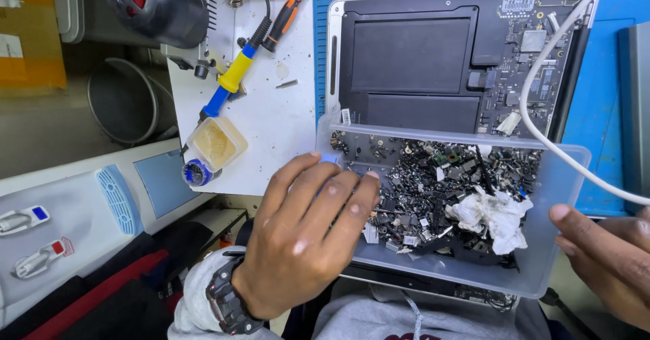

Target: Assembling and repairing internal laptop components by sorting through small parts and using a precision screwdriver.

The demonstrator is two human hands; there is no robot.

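My left hand (308, 235) hovers over the near left corner of a clear plastic tray (558, 198), fingers spread, fingertips touching the small dark parts (440, 177) heaped inside. A crumpled white tissue (491, 215) lies among the parts. My right hand (606, 255) grips the tray's right edge, thumb on the rim. The tray rests over an opened laptop (413, 62), bottom cover off, showing black battery cells and a circuit board. I wear a dark wristwatch (227, 303) on the left wrist.
A white cable (542, 76) crosses the laptop and tray. A yellow-and-blue soldering iron (233, 76) lies on a white board, next to a small flux tub (215, 144). A blue mat (602, 96) lies under the laptop. A black round device (159, 5) stands at the back left.
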